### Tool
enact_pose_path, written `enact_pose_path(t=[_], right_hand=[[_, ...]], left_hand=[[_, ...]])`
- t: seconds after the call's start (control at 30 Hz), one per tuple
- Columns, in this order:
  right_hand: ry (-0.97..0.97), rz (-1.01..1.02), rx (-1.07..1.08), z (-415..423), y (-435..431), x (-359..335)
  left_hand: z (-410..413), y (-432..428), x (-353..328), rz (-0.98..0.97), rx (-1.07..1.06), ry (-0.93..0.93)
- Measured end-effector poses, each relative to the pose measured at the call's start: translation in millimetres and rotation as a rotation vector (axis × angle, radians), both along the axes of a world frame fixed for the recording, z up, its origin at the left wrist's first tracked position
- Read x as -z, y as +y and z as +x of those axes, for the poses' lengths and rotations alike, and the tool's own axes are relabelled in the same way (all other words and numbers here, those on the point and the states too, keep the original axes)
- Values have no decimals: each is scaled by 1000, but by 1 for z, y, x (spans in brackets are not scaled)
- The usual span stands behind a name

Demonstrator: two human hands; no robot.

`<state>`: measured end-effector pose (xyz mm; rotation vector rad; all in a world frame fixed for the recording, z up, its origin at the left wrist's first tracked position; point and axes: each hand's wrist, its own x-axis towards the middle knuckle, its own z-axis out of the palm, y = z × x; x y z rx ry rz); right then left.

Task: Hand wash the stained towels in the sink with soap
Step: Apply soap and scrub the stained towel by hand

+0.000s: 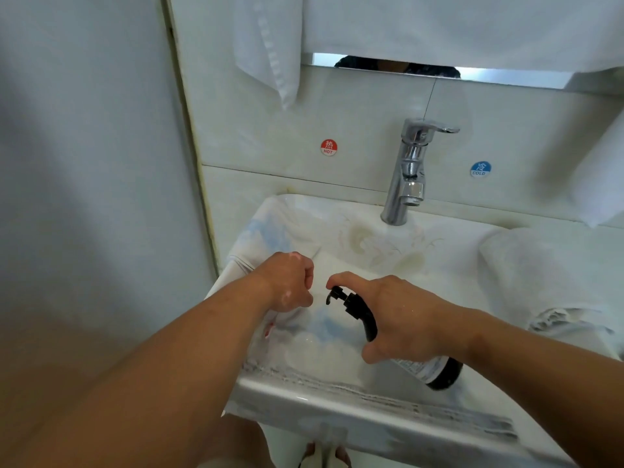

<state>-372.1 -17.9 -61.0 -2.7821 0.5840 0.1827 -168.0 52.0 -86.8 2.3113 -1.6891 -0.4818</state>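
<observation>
My right hand [401, 315] grips a black pump soap bottle [445, 373], tilted on its side over the white sink [304, 393], with my forefinger on the pump head [337, 293]. My left hand [290, 282] hovers just left of the nozzle with fingers curled; whether it pinches cloth is hidden. A white towel with pale blue patches [320, 336] lies in the basin and drapes over the left and front rim. A small red stain [268, 331] shows on it under my left wrist.
A chrome tap [408, 170] stands at the back of the sink, with no water running. Hot [328, 147] and cold [480, 169] stickers mark the wall tiles. More white towels sit at the right [540, 265] and hang above [270, 45]. A wall runs close on the left.
</observation>
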Motion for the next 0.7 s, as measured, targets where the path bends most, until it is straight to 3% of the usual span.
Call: enact_pose_path(t=[0.43,0.7], right_hand=[[-5,169,148,-78,-21,-14],[19,88,160,-93,-28,-20]], left_hand=[[1,0,3,5,61,-34],[1,0,5,3,61,-64]])
